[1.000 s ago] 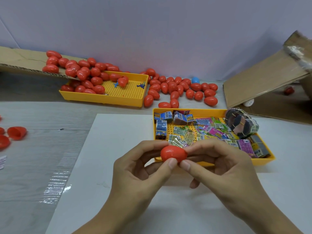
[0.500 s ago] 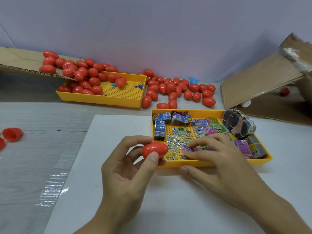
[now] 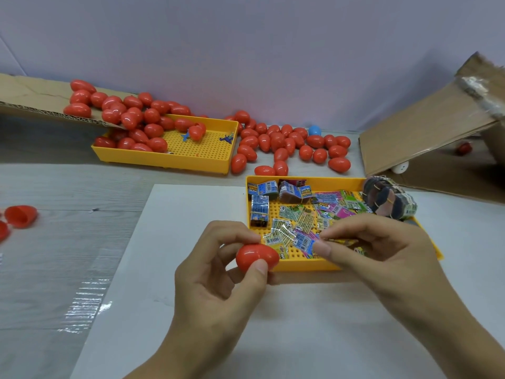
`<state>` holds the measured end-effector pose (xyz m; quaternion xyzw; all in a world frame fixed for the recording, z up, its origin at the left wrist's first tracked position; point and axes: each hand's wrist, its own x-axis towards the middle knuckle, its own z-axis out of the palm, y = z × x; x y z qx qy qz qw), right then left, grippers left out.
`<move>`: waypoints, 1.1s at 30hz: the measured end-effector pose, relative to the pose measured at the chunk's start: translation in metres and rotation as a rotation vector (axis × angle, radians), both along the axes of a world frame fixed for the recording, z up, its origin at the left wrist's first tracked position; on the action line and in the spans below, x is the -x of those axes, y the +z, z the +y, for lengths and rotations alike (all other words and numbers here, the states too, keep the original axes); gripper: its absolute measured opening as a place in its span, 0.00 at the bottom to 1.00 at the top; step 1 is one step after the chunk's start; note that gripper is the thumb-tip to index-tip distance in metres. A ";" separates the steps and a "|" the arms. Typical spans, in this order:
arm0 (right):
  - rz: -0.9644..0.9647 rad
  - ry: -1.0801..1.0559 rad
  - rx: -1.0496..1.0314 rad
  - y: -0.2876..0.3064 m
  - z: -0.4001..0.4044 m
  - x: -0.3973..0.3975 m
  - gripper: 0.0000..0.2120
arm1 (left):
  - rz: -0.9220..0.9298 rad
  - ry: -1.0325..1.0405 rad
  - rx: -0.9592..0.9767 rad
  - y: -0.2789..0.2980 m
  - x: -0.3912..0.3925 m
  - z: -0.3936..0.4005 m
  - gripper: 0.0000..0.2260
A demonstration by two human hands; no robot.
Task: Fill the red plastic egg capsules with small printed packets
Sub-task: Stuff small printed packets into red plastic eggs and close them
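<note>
My left hand (image 3: 218, 280) grips a closed red egg capsule (image 3: 255, 257) between thumb and fingers, just in front of the near yellow tray's (image 3: 306, 265) left corner. That tray holds several small printed packets (image 3: 297, 214). My right hand (image 3: 382, 253) reaches over the tray's front part and pinches a small yellow printed packet (image 3: 340, 241) between thumb and forefinger. A rubber-banded bundle of packets (image 3: 389, 199) lies at the tray's back right corner.
A second yellow tray (image 3: 169, 160) at the back left holds several red eggs (image 3: 136, 124), fed from a cardboard flap (image 3: 32, 97). More red eggs (image 3: 287, 146) and a blue egg (image 3: 314, 130) lie behind. Open egg halves (image 3: 20, 216) sit far left. A cardboard box (image 3: 426, 138) stands right.
Both hands held the egg a second ago. My right hand let go, reached into the packet tray and now pinches a packet. My left hand kept the egg, moving it left.
</note>
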<state>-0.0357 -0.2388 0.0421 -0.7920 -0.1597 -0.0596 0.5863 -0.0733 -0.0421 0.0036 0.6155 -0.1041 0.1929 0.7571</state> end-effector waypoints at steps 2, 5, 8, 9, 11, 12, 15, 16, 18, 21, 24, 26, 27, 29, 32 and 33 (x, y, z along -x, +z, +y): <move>0.046 0.023 -0.072 0.002 0.005 0.005 0.14 | 0.008 -0.031 -0.036 0.001 0.001 -0.001 0.09; 0.095 0.049 -0.040 0.000 0.012 0.012 0.23 | -0.034 -0.083 -0.151 0.002 0.002 -0.002 0.11; 0.202 0.112 -0.066 0.000 0.015 0.016 0.26 | -0.035 -0.097 -0.225 0.001 0.004 -0.003 0.14; 0.234 0.142 -0.054 0.001 0.016 0.018 0.28 | -0.016 -0.094 -0.235 0.002 0.004 -0.002 0.14; 0.285 0.207 -0.024 0.003 0.017 0.020 0.30 | 0.017 -0.092 -0.270 0.004 0.004 -0.001 0.12; 0.303 0.229 -0.015 0.004 0.018 0.021 0.31 | 0.024 -0.099 -0.293 0.005 0.004 -0.002 0.11; 0.302 0.258 0.029 0.006 0.018 0.021 0.31 | 0.049 -0.157 -0.327 0.005 0.005 -0.005 0.06; 0.293 0.263 0.044 0.007 0.019 0.021 0.31 | 0.053 -0.171 -0.336 0.005 0.004 -0.005 0.06; 0.285 0.267 0.053 0.009 0.018 0.022 0.31 | 0.052 -0.188 -0.360 0.005 0.005 -0.004 0.06; 0.281 0.265 0.080 0.010 0.017 0.023 0.33 | 0.045 -0.210 -0.390 0.005 0.005 -0.002 0.06; 0.256 0.270 0.106 0.008 0.017 0.021 0.34 | 0.033 -0.203 -0.394 0.004 0.006 -0.003 0.05; 0.250 0.278 0.093 0.007 0.016 0.020 0.34 | 0.022 -0.182 -0.351 0.003 0.005 -0.003 0.04; 0.246 0.282 0.085 0.007 0.015 0.020 0.33 | 0.011 -0.170 -0.330 0.002 0.005 -0.003 0.03; 0.207 0.278 0.081 0.007 0.014 0.019 0.31 | 0.001 -0.154 -0.279 0.002 0.004 -0.002 0.03; 0.077 0.196 0.040 0.003 0.013 0.018 0.24 | 0.004 -0.107 -0.230 0.002 0.003 -0.002 0.04; 0.002 0.167 0.052 0.002 0.013 0.017 0.20 | 0.004 -0.089 -0.223 0.002 0.002 -0.002 0.04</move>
